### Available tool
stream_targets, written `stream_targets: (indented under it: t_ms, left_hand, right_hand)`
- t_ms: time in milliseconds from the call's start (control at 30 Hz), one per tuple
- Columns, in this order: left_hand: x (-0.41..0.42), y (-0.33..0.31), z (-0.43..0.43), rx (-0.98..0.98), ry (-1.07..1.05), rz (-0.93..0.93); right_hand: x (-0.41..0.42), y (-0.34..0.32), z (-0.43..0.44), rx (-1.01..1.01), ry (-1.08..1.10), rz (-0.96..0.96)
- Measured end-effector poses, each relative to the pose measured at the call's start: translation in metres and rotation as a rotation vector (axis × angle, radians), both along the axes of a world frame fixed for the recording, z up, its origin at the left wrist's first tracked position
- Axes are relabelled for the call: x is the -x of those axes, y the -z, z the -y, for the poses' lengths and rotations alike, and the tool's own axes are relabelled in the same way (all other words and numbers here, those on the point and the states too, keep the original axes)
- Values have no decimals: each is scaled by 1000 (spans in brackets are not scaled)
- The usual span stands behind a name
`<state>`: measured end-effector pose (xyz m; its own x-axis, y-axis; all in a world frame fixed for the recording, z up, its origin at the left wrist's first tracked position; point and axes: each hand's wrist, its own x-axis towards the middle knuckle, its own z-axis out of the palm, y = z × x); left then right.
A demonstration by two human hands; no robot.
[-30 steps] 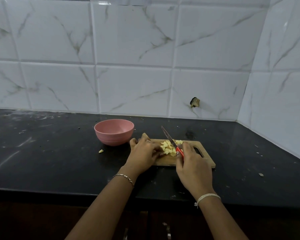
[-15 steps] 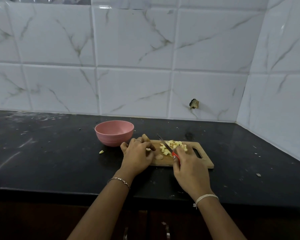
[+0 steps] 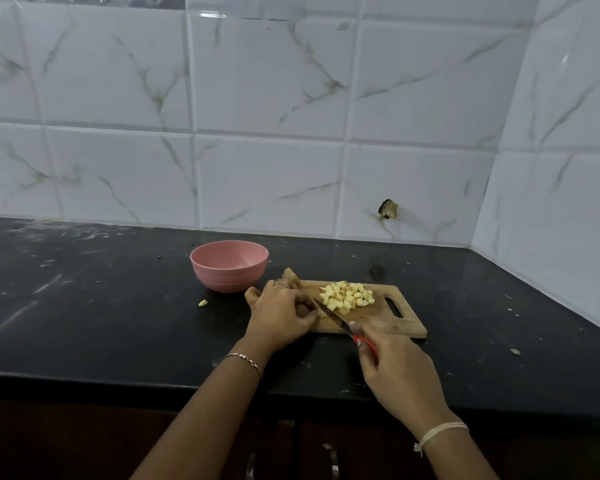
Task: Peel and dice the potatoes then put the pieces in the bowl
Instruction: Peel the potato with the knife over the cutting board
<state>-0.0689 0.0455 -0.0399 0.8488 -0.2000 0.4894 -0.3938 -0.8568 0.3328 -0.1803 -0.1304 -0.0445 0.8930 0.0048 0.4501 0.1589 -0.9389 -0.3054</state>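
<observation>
A wooden cutting board (image 3: 388,320) lies on the black counter with a heap of diced potato pieces (image 3: 347,296) on its far half. My left hand (image 3: 282,313) sits at the board's left end, fingers curled over a small potato piece that is mostly hidden. My right hand (image 3: 394,372) grips the red handle of a knife (image 3: 333,315); its blade slants left toward my left fingers. The pink bowl (image 3: 229,265) stands just left of the board, and I see nothing inside it.
One stray potato bit (image 3: 203,302) lies on the counter in front of the bowl. Tiled walls close off the back and the right side. Crumbs and smears dot the black counter (image 3: 101,306), whose front edge runs below my wrists.
My right hand drew back toward me and the knife swung down from over the pile to point left at my left fingers. My left hand closed over a loose potato piece.
</observation>
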Motion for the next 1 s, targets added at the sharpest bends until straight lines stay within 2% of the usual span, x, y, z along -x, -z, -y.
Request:
stream_targets:
  t_ms: [367, 567, 1000]
  left_hand:
    - [-5, 2, 2, 21, 41, -17]
    - [-7, 3, 2, 12, 29, 2]
    - [-9, 6, 4, 46, -55, 38]
  right_hand:
    - [0, -7, -9, 109, -12, 28]
    - [-13, -20, -19, 238, -44, -7]
    - [-2, -49, -23, 330, -44, -109]
